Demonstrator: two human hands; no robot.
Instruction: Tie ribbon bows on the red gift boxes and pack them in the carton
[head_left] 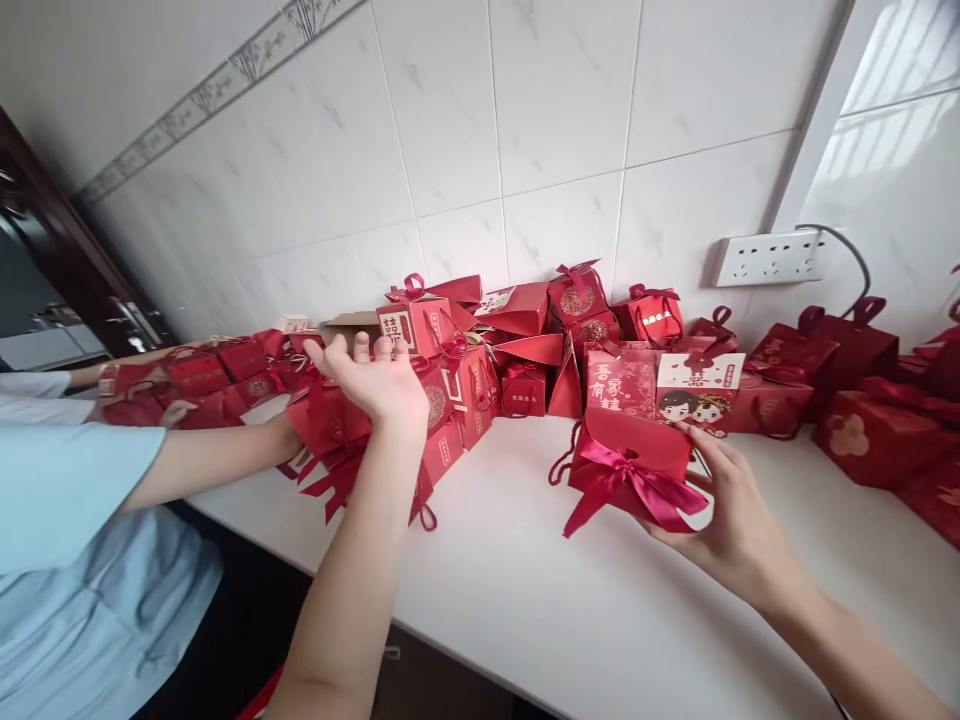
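Observation:
My right hand grips a red gift box by its right side, just above the white table. A shiny crimson ribbon bow is tied across the front of this box, and a twisted red cord hangs at its left. Palm up and fingers spread, my left hand is raised in front of a stack of red gift boxes and holds nothing. Behind the held box stand a patterned red box and a box with two cartoon figures.
Many more red gift boxes line the tiled wall, with dark red ones at the right. A co-worker in a light blue shirt reaches among boxes at the left; another person's arm shows beyond. A power strip is on the wall.

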